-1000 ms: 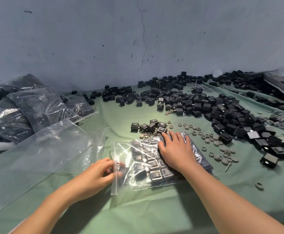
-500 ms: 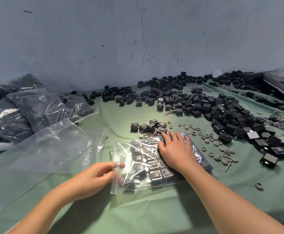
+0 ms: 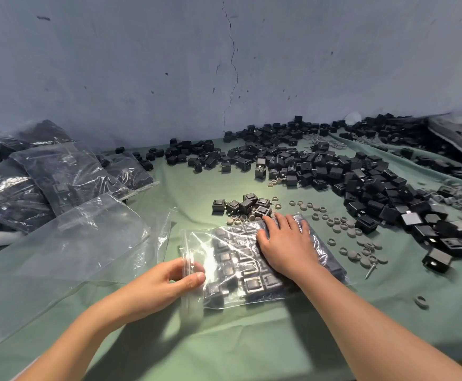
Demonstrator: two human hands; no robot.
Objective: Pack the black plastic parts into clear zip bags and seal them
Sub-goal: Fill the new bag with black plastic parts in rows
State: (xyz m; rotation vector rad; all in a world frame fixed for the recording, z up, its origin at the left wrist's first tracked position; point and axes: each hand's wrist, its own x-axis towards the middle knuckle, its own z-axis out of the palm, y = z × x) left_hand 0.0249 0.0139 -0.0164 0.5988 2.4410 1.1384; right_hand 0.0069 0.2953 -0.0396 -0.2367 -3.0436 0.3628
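On the green-clothed counter (image 3: 251,342), near its front edge, the left hand (image 3: 155,287) pinches the ridged zip strip (image 3: 186,257) of a crinkly clear bag (image 3: 224,243) of boxy black parts (image 3: 251,284). The right hand (image 3: 287,246) presses it flat, fingers (image 3: 286,220) straight. Loose black cubes (image 3: 361,182) heap toward the far edge.

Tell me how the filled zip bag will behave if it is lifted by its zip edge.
Probably heavy for its size: the filled zip bag is packed with black parts. Its thin, wrinkled film looks floppy, so it would likely sag and the parts shift. The glossy surface may slip where the left hand pinches the zip edge.
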